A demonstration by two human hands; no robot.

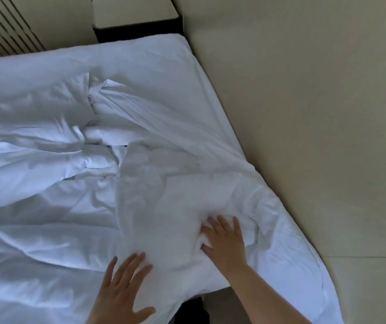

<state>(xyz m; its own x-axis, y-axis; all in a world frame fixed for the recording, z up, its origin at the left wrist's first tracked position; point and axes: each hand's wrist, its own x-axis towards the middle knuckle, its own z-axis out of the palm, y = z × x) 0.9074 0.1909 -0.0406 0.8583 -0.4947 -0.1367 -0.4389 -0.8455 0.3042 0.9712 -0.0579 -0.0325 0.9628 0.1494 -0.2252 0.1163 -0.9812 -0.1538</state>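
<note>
A white duvet (154, 197) lies rumpled across a bed, bunched into folds at the left and centre. My left hand (123, 291) hovers or rests flat on the duvet near its lower edge, fingers spread and straight. My right hand (224, 242) presses flat on the cloth a little farther in, fingers spread, with small creases around the fingertips. Neither hand grips the fabric. Under the duvet a white fitted sheet (140, 59) shows at the far end of the bed.
Beige floor (316, 113) runs along the bed's right side. At the top stands a pale bedside unit (133, 10) with a dark gap below it, and a slatted wall panel (2, 26) at top left. The duvet's corner hangs over the bed edge at bottom right.
</note>
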